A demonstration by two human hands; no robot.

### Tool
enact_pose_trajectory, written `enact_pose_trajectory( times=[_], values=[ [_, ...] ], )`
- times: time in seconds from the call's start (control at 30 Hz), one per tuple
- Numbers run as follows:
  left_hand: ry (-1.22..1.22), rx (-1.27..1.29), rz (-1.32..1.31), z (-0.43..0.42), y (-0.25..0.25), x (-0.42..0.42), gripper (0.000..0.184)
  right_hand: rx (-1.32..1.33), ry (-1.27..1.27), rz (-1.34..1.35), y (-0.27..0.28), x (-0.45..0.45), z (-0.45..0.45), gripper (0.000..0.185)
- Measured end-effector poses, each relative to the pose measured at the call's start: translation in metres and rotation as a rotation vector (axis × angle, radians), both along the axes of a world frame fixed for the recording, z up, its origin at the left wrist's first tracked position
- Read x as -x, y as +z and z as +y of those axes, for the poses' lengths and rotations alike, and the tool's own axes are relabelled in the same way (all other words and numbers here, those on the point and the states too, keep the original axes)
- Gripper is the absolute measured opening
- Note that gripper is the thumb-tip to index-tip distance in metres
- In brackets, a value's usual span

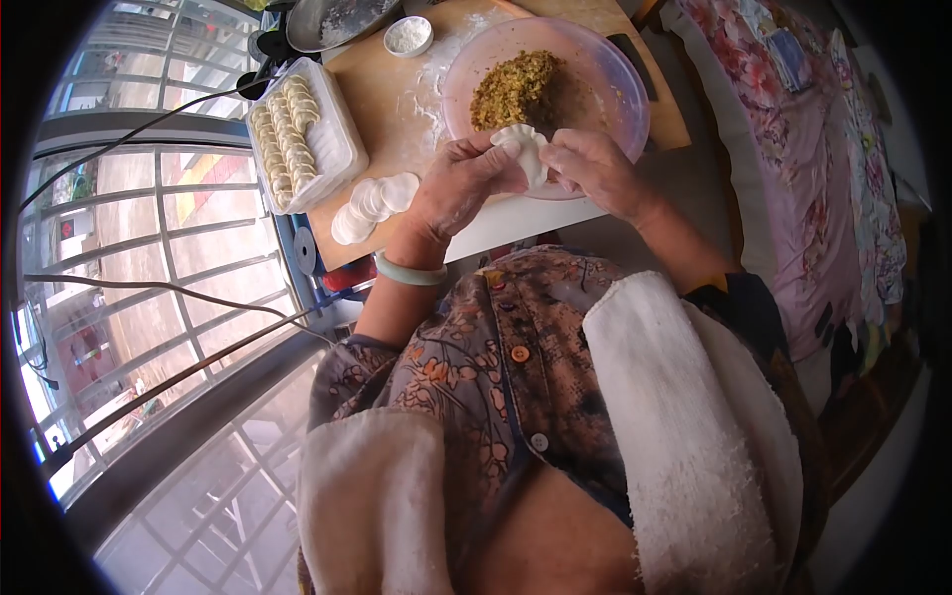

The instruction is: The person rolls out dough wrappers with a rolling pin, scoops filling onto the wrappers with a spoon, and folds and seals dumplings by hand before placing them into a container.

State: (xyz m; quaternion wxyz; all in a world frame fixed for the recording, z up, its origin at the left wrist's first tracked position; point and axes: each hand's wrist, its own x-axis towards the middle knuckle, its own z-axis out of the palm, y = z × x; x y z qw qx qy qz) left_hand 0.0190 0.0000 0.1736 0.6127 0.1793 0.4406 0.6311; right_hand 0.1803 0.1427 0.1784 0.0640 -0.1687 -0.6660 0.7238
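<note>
Between my two hands is a white dumpling [526, 151], its dough edge folded upward in front of the bowl. My left hand [474, 178] has its fingers and thumb closed on the left side of it. At its right edge, my right hand [593, 171] pinches the dough with thumb and fingers. Just beyond them stands a pinkish translucent bowl [620, 109] with a mound of chopped yellow-green filling [518, 87]. Round dough wrappers [372, 206] lie overlapping on the wooden board, left of my left hand.
A plastic container [342, 157] at the left holds rows of finished dumplings [286, 139]. Behind the wrappers, flour dusts the wooden board [397, 119]. A small bowl of flour [408, 38] and a metal pan [342, 22] stand at the back. Barred windows [169, 228] line the left; a floral cloth [793, 178] hangs right.
</note>
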Motion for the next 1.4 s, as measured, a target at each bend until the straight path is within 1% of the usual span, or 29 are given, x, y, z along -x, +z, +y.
enact_pose_trajectory(
  times=[0.1,0.2,0.4,0.5,0.6,0.7,0.8,0.9,1.0,1.13,1.23,1.3,1.33,1.4],
  values=[
    [0.032,0.000,-0.006,0.000,-0.008,0.003,0.023,0.070,0.018,-0.057,-0.003,-0.004,-0.002,0.026],
    [0.062,0.009,-0.022,0.002,-0.003,-0.003,0.022,0.186,0.028,0.029,-0.006,-0.001,-0.005,0.026],
    [0.061,0.009,-0.028,0.002,-0.004,-0.005,0.023,0.010,0.022,0.077,-0.016,-0.001,0.002,0.025],
    [0.097,-0.003,-0.049,0.002,-0.007,-0.004,0.024,-0.009,0.015,-0.069,-0.013,-0.002,0.003,0.025],
    [0.121,-0.011,-0.057,0.003,-0.004,-0.005,0.025,0.096,0.020,-0.036,-0.004,-0.002,-0.006,0.025],
    [0.124,-0.013,-0.061,0.004,-0.004,-0.007,0.025,0.087,0.004,0.015,-0.003,0.000,-0.008,0.025],
    [0.134,-0.007,-0.068,0.005,-0.005,-0.008,0.024,0.065,0.021,0.071,-0.018,0.001,-0.005,0.024],
    [0.154,-0.011,-0.061,0.005,-0.007,-0.006,0.024,0.069,0.035,-0.044,-0.008,0.000,-0.001,0.022],
    [0.170,-0.047,-0.061,0.006,-0.002,-0.008,0.024,0.048,0.074,-0.012,-0.013,-0.001,-0.004,0.021],
    [0.171,-0.049,-0.029,0.007,-0.008,-0.008,0.024,0.090,-0.011,0.006,-0.019,0.003,-0.007,0.024],
    [0.189,-0.040,0.010,0.008,-0.007,-0.009,0.025,0.087,0.029,-0.045,-0.028,0.004,0.003,0.025],
    [0.241,-0.035,0.055,0.007,-0.003,-0.007,0.028,-0.022,0.061,-0.118,-0.021,0.006,0.012,0.025],
    [0.248,-0.084,0.080,0.006,-0.004,-0.006,0.029,-0.078,0.091,-0.146,-0.016,0.009,0.014,0.026],
    [0.266,-0.068,0.178,0.006,-0.003,-0.003,0.030,-0.248,-0.020,-0.064,-0.005,0.020,0.010,0.032]
  ],
)
